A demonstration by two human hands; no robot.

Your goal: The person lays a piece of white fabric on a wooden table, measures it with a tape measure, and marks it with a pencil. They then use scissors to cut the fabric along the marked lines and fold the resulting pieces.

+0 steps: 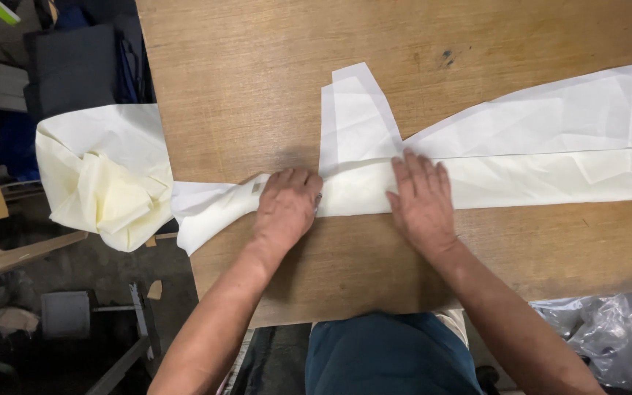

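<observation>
While both hands lie flat and open near the middle of the frame, they press down a long strip of cream cloth [521,183] on the wooden table [257,80]. The left hand [285,207] curls its fingers a little over the strip; the right hand [422,199] spreads wide, gripping nothing. This looks like smoothing. A bunched cloth heap [104,175] hangs at the left.

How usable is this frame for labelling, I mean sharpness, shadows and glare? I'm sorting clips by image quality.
Head view: both hands, left hand and right hand, look sharp on the cream cloth strip; soft shadows fall under them on the wooden table; the floor at the left is dim; mild glare shows on the plastic bag; the table edges bow slightly.
</observation>
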